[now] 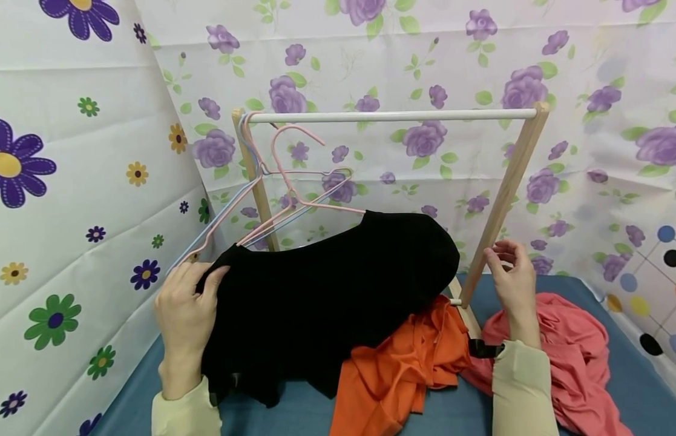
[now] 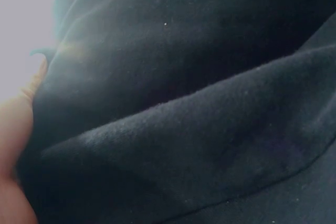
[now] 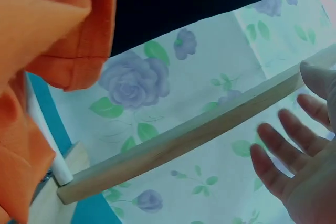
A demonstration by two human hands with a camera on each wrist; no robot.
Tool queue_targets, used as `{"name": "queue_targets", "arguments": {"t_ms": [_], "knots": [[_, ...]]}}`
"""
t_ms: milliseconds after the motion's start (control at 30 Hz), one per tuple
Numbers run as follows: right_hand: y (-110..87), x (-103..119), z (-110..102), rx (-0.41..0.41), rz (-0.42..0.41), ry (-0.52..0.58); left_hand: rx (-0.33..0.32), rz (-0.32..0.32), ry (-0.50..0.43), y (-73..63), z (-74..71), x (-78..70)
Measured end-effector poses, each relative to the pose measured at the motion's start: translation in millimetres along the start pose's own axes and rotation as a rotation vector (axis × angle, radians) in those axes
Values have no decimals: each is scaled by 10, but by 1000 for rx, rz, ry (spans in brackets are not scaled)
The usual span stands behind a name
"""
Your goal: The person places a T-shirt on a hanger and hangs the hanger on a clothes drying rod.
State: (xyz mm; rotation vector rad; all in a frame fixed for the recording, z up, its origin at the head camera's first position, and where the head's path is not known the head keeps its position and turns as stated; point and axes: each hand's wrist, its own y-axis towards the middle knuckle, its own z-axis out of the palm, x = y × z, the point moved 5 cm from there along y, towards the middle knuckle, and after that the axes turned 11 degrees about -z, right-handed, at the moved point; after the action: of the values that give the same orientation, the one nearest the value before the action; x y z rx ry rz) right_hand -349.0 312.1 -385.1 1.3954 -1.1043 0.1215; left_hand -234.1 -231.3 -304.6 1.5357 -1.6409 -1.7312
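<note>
Our left hand (image 1: 186, 303) pinches the black shirt (image 1: 321, 290) at its edge, perhaps to keep it on the hanger (image 1: 332, 206) beyond these fingers. Our right hand (image 1: 513, 278), fingers loose, is empty; whether it touches the post (image 1: 503, 206) between it and the shirt, we cannot tell. Orange cloth (image 1: 403, 375) lies lower, between the hands; pink cloth (image 1: 569, 339), below the right fingers.

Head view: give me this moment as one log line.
left hand: pinching black garment at edge | right hand: holding nothing, beside post, contact unclear | pink hanger: inside garment, hook below rail
</note>
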Motion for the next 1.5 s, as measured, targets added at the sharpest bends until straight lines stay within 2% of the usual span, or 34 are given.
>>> {"name": "queue_targets", "arguments": {"t_ms": [233, 333, 467, 667, 800, 1000, 1167, 1333, 1500], "knots": [[-6, -72, 149, 171, 31, 36, -22, 0, 9, 4, -29, -6], [-36, -79, 204, 218, 30, 37, -27, -4, 20, 0, -50, -15], [-95, -79, 259, 231, 30, 9, -46, -19, 26, -13, -97, -28], [-155, -105, 264, 199, 47, -12, -88, -24, 42, -1, -131, -63], [-157, -101, 257, 204, 51, -19, -90, -23, 73, 119, -166, -133], [-162, -88, 256, 212, 68, -41, -76, 1, 127, 389, -238, -283], [-123, -73, 272, 202, 53, -47, -92, 0, 145, 616, -281, -378], [-99, -65, 285, 203, 47, -47, -108, -22, 162, 774, -240, -409], [-108, -89, 282, 188, 71, -63, -94, -23, 175, 845, -156, -441]]}}
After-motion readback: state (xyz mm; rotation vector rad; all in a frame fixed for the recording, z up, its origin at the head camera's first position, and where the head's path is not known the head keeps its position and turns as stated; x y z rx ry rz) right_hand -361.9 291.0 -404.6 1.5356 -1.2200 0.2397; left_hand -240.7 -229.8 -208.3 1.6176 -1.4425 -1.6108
